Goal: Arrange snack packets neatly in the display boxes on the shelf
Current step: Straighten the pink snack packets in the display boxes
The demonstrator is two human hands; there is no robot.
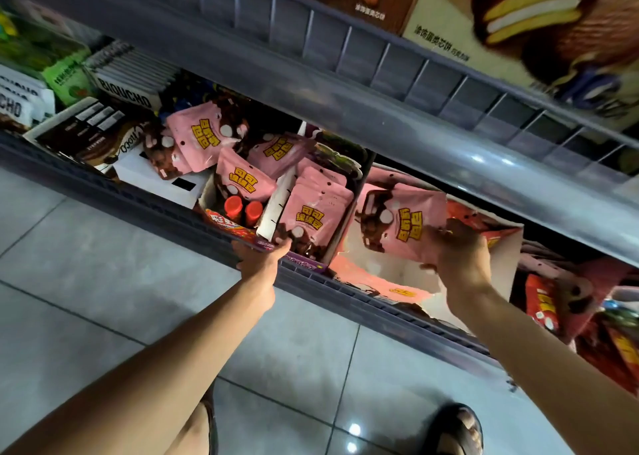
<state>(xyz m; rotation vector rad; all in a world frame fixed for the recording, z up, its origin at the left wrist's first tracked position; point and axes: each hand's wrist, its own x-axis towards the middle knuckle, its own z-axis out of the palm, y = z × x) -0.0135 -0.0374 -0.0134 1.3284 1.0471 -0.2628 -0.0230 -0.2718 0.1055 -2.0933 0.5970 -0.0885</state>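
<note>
Snack packet, gripped by the right hand, may be creased if forced into the display box gripped by the left hand.

You stand on a grey tiled floor, glossy, w/ dark grout lines. Two bright light spots reflect off it, near, centre-right. The shelf unit is grey metal and runs diag. from far left to near right. Upper shelf edge carries a clear ribbed fence; glare streaks show on that edge at right. Lower shelf edge sits parallel below.
</note>
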